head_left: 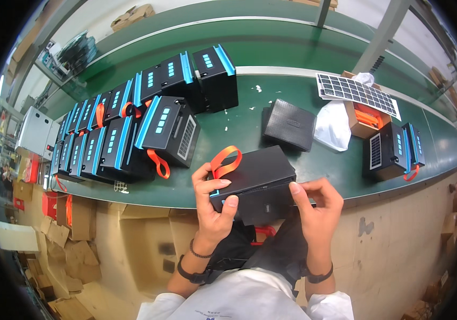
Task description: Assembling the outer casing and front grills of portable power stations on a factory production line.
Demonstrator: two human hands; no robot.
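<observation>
- Head view, looking down: both hands are on one black box [255, 184] with an orange strap loop [225, 160], held just over the near edge of the green counter [271, 114], right in front of the person's chest.
- Left hand [213, 205] is wrapped around the box's left end, thumb on the near face and fingers curled over the top by the strap. So it's closed on the box and looks to be carrying most of it.
- Right hand [318, 202] sits at the box's right near corner, fingertips pinched narrowly on the edge there (whether it's holding some small part as well, I can't tell, too small to see).
- The box's long axis runs left to right between the two hands, tilted a bit so the right end sits farther from the body. Neither hand is really "nearer", both are touching it, the left with far more grip.
- Further back on the counter to the left: a packed bunch of finished black units with blue trim [132, 125], some with orange straps showing.
- Straight behind the held box, well apart from it: a lone black ribbed cover [289, 124].
- Back right: a solar panel [354, 92] lying across an open cardboard box [364, 118], a white bag [332, 125] beside it, and two more blue-trimmed units [394, 150] near the counter's edge.
- Below the counter: flattened cardboard [73, 240] on the floor.
</observation>
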